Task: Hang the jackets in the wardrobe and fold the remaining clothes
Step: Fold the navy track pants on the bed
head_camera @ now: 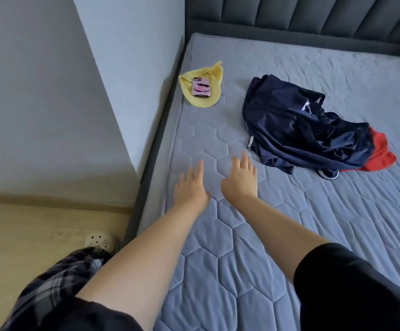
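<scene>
Head view shows left hand [190,187] and right hand [240,181], each grip released over the bed [242,247]; grabbing the tangled navy clothes [296,127] could drag the red garment [379,151] along.

The mattress [289,223] is pale blue-grey, quilted in a hexagon pattern near the front and wavy lines farther right. At far left on it lies a pale yellow cloth [212,91], carrying a phone [201,87] in a pink case with dark marks. To the right, a crumpled navy garment [294,130] shows thin white trim, and a bright red garment [380,154] peeks from its right edge. The headboard [313,15] is dark grey, the wall [39,91] light grey, the floor [27,235] pale wood. Near left, trousers [51,283] are dark plaid; a cream shoe [98,240] has holes. Sleeves [351,295] are black.
</scene>
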Demonstrator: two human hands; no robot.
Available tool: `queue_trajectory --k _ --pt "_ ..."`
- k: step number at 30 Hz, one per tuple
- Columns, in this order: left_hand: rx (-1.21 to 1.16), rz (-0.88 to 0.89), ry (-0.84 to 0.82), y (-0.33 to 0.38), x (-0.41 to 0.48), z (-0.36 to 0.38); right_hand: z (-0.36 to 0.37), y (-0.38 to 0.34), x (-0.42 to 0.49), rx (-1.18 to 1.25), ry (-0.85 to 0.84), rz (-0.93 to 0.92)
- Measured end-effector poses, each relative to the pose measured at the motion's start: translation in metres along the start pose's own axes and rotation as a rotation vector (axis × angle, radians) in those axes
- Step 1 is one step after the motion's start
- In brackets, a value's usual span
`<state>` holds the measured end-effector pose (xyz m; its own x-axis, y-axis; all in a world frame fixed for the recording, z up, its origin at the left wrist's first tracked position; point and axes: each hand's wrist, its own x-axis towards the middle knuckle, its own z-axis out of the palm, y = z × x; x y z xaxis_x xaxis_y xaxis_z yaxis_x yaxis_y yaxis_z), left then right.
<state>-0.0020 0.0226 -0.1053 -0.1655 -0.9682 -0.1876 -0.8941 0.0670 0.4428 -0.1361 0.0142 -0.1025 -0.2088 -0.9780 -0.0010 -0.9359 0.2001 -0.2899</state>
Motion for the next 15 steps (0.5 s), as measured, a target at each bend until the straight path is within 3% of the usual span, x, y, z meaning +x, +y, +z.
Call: queue_trajectory --k 6,10,15 --pt "0.077 -0.097 -0.251 0.005 0.023 0.040 0.022 0.050 0.033 0.005 -0.047 0.139" --pt "0.096 -0.086 -0.308 -0.007 0.034 0.049 0.028 0.070 0.057 0.143 -0.009 0.275" --pt "0.105 -0.014 -0.285 -0.019 0.030 0.058 0.016 0.088 0.090 0.114 -0.040 0.419"
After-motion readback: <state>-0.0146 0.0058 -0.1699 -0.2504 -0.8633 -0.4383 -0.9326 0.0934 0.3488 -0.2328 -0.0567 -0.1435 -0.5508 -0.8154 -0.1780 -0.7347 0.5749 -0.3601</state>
